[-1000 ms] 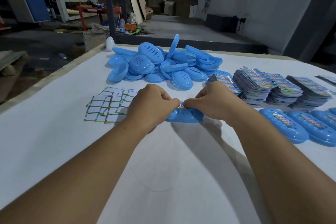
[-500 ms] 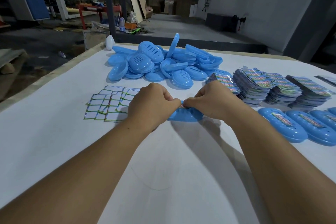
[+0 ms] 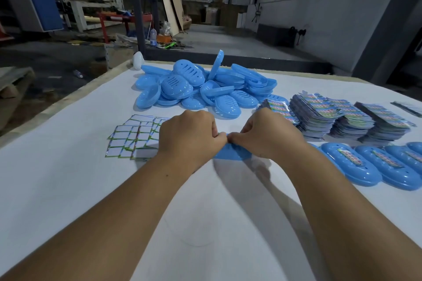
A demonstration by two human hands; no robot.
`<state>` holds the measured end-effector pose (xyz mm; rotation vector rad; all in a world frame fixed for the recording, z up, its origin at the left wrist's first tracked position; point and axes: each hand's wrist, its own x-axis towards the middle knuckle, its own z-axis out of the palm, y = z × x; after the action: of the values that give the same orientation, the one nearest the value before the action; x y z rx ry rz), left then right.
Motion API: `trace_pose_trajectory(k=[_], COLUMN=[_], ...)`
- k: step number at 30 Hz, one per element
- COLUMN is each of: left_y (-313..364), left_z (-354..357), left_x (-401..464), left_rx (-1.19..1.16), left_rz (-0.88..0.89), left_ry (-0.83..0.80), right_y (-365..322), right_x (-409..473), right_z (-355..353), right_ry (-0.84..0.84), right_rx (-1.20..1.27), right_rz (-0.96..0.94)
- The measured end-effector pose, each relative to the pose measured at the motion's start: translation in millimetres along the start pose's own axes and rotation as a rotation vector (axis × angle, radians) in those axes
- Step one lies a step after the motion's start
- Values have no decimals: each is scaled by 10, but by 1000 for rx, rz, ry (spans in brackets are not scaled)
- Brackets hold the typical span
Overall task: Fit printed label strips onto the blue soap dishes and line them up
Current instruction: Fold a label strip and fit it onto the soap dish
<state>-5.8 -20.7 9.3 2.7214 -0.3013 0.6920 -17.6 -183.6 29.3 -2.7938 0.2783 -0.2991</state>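
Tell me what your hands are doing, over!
Left hand and right hand both gripping one blue soap dish on the white table. Label hidden under fingers. Finished row waiting right. Nothing blocking.

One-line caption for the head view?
Both hands pinch at a blue soap dish on the white table, labelled dishes lined up right.

Looked like a small factory or warehouse packing floor: bare grey concrete floor [image 3: 228,41], leaning brown plywood sheets [image 3: 170,7], red metal-framed bench [image 3: 123,19], and a white-covered worktable [image 3: 68,166] stacked with a bulk heap of blue plastic soap dishes [image 3: 201,86] and piles of printed label strips [image 3: 342,116].
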Motion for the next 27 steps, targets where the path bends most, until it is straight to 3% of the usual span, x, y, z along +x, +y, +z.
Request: trace_pose_trajectory(k=[11, 17, 22, 24, 27], left_y=[22, -2, -105, -155, -176], left_z=[-19, -23, -16, -14, -14], left_x=[29, 23, 21, 50, 51], left_rx=[115, 50, -191, -265, -327], left_rz=[43, -5, -189, -227, -226], left_ry=[33, 1, -19, 15, 47], right_y=[-18, 11, 110, 118, 50], right_x=[-18, -18, 16, 4, -97], right_z=[-34, -18, -77, -119, -79], right_ry=[5, -11, 79, 12, -247], right_rx=[-45, -1, 207, 295, 291], right_rz=[-2, -2, -64, -143, -270])
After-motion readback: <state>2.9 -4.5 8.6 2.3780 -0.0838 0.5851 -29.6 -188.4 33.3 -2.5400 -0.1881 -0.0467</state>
